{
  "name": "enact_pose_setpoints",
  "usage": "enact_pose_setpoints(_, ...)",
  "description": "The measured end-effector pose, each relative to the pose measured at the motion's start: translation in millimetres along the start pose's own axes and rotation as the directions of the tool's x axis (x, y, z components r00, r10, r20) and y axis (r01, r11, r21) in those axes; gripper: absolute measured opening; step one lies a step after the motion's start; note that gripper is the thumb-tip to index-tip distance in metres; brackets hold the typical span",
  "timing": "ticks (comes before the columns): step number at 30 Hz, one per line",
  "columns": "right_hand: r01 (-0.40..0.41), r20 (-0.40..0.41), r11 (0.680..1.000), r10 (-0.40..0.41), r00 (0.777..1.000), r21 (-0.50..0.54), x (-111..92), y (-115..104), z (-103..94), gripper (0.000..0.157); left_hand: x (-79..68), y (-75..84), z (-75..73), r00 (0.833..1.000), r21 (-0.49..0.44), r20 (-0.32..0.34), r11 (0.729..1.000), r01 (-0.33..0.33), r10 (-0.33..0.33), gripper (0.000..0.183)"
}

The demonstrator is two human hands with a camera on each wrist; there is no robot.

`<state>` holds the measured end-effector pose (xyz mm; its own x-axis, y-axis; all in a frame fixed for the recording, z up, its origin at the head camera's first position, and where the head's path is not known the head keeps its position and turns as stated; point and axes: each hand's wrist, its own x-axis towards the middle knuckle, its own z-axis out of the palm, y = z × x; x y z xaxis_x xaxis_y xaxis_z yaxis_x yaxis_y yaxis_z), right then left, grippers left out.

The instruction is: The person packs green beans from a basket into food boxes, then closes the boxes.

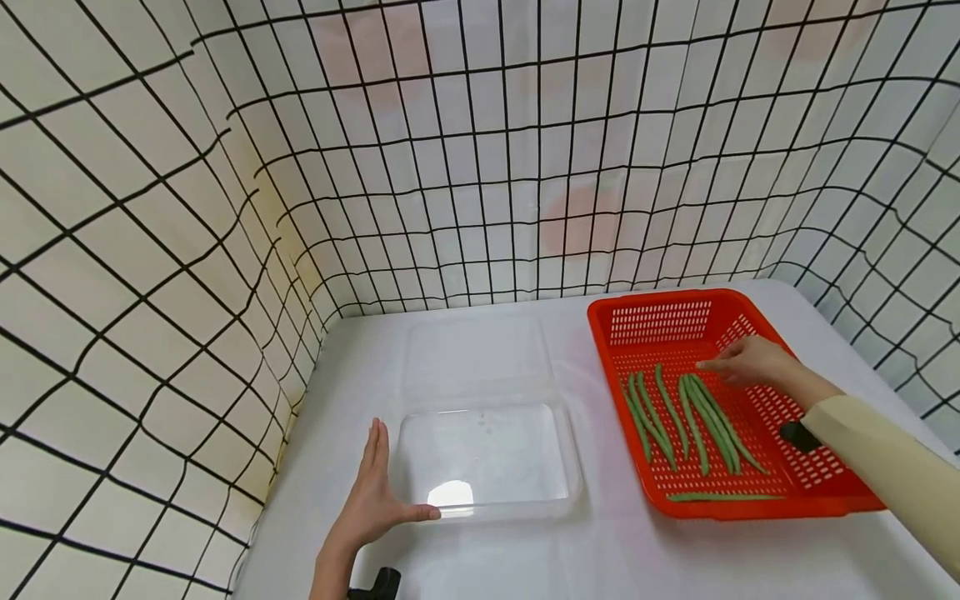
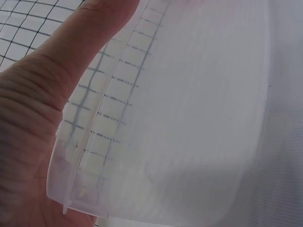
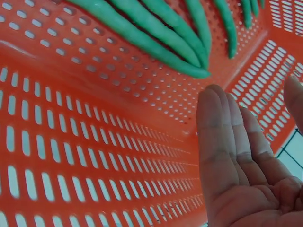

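Note:
My left hand [image 1: 375, 498] lies against the left front corner of a clear plastic container [image 1: 573, 483], fingers straight along its left side and thumb stretched along the front edge. In the left wrist view the cloudy container wall [image 2: 199, 109] fills the middle, beside the thumb. Over the right part of a red perforated basket [image 1: 757, 512] is my right hand [image 1: 753, 361], holding nothing. The right wrist view shows its fingers [image 3: 215, 127] extended near the tips of several green beans [image 3: 156, 45]. The beans [image 1: 705, 421] lie mostly side by side on the basket floor.
A clear lid-like panel [image 1: 476, 354] lies flat behind the container. One bean [image 1: 723, 497] lies crosswise along the basket's front wall. White cloth [image 1: 525, 558] covers the table, and black wire mesh [image 1: 480, 183] stands along the back and sides.

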<state>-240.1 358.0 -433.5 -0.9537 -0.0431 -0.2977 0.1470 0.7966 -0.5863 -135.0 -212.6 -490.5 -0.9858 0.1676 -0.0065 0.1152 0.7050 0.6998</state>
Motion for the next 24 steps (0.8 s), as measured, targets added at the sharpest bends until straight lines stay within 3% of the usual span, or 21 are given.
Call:
enact_pose_setpoints(7,-0.036,0.069,0.999,0.039,0.997,-0.037,3.5,8.0,6.9,0.044,0.6,-1.2,1.5,1.0,-0.01,-0.01,1.0,0.002,-0.002,0.148)
enact_pose_setpoints(16,-0.052,0.126,0.997,0.058,0.99,-0.056,4.5,16.0,17.8,0.045,1.0,-3.1,2.3,1.0,-0.015,-0.014,1.0,-0.003,0.003,0.148)
enact_pose_setpoints(24,-0.056,0.125,0.997,0.061,0.99,-0.045,1.9,22.5,25.9,0.035,1.9,-3.7,3.6,1.0,-0.004,-0.017,1.0,0.007,-0.007,0.149)
